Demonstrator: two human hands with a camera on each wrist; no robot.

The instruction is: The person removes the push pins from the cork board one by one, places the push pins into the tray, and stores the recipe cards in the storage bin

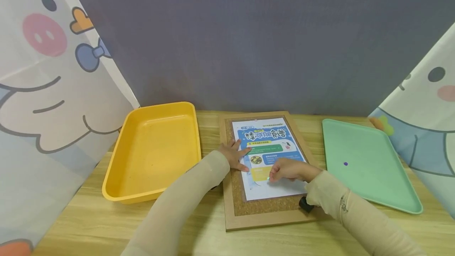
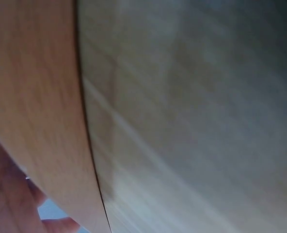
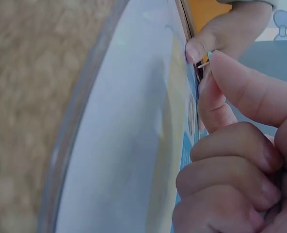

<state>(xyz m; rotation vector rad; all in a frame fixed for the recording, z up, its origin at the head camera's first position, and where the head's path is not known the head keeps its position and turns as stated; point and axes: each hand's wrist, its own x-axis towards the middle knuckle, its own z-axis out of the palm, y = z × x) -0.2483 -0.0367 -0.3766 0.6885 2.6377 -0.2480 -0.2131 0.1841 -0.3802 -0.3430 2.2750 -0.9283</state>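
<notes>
A printed poster (image 1: 273,190) lies on a wood-framed cork board (image 1: 263,208). On the poster's left edge and the board's frame rests my left hand (image 1: 233,155), its fingers spread. Over the lower part of the poster, my right hand (image 1: 289,170) pinches a thumbtack (image 3: 210,56) between thumb and index finger, the other fingers curled. The tack has a teal head, and its metal point sticks out toward the left hand's side in the right wrist view. The left wrist view catches the frame's edge and a bit of the left hand (image 2: 10,194).
A yellow tray (image 1: 153,153) stands left of the board. At the right lies a green tray (image 1: 369,169) with a small purple tack (image 1: 346,164) on it. A grey partition (image 1: 231,42) closes off the back of the wooden table (image 1: 270,242).
</notes>
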